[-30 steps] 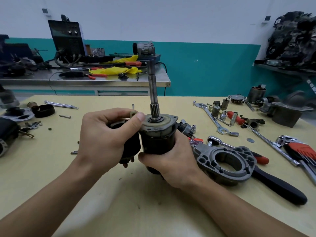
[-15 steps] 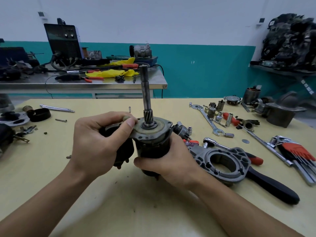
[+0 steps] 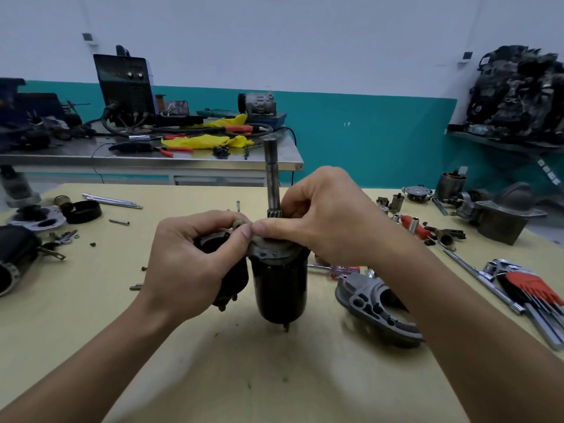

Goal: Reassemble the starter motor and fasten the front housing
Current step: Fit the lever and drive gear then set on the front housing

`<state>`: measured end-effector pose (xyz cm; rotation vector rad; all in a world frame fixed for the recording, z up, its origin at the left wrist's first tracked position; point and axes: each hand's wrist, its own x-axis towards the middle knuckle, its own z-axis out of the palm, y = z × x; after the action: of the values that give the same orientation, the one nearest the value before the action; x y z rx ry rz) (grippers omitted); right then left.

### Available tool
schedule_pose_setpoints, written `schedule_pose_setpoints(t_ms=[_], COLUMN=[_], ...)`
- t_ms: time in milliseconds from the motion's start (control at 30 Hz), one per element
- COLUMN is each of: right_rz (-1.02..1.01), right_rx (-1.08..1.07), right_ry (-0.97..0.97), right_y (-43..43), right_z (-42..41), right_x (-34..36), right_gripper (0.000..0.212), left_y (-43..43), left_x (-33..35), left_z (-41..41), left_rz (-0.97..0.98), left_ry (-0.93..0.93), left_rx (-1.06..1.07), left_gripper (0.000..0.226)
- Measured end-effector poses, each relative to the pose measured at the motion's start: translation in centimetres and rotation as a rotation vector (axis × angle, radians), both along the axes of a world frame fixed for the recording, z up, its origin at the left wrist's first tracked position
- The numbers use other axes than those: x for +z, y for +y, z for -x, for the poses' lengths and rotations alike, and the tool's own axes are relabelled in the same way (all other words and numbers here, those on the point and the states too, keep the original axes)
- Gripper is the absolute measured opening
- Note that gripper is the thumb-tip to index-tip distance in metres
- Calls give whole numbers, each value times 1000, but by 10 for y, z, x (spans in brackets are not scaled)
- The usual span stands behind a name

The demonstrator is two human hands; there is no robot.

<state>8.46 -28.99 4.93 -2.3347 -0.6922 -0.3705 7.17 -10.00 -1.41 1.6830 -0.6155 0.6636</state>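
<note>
**Loose Fitting at Plate Edge – Drop and Tip Hazards Noted**

Position: the starter motor (image 3: 280, 285) stands upright on the table (image 3: 244, 377) on its narrow lower end, with the shaft (image 3: 271, 178) pointing up. The front housing (image 3: 372, 303) lies on its side just right of the motor, apart from it and not yet fitted.

Hazard one: a small round part (image 3: 239, 223) sits at the edge of the end plate (image 3: 265, 250), where the two hands meet. If the pinch slackens it is likely to fall and roll among the loose screws on the table.

Hazard two: the motor looks top-heavy on a small footing. A sideways push at the plate could tip it – both hands work high up and neither steadies the base.

Fingers: the left hand (image 3: 195, 261) has its fingers wrapped round the black solenoid (image 3: 236, 282), and its thumb (image 3: 244, 230) presses up beside the small part. The right hand (image 3: 332, 221) is curled closed over the end plate near the foot of the shaft, its forefinger tip (image 3: 262, 229) touching the left thumb. Whether the right hand also pinches the small part cannot be determined, because the contact is hidden.
</note>
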Motion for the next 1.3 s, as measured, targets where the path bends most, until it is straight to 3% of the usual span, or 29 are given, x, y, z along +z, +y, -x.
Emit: schedule_pose_setpoints(t_ms=[100,267,433,633,700,800,833,867,933,1067,1300], right_rz=[19,-3,62,-24,-156,-479,-533,-526,-485,-616,-524], right_rx=[11,143,270,317,248,224,264,286,208,114,135], right_ry=[-15,102,273,247,200,411,512,546,434,301,277], right_y=[-1,-5,-11,-13,-16,-23,-20,-14,3,24,20], right_z=[-1,0,-11,-20,-19,-6,1,7,10,13,18], right_x=[2,4,17,5,-13,-57,-71,-83,-100,-95,-75], right_gripper=[50,27,20,22,38,111,121,116,84,39,26], left_y=[0,1,1,-3,-4,-5,-5,-6,-7,-5,-3], left_x=[-2,-2,-2,-2,-3,-6,-8,-9,-10,-5,16], left_z=[-1,-4,-3,-1,-3,-4,-4,-5,-6,-4,3], left_rz=[23,21,17,12,15,86,118,144,165,225,404], left_ry=[14,0,-30,-33,-19,39,60,77,92,150,425], left_rx=[-21,-54,-32,31,56,70,74,76,67,31,3], left_gripper=[13,17,16,12,12,13,13,13,11,9,23])
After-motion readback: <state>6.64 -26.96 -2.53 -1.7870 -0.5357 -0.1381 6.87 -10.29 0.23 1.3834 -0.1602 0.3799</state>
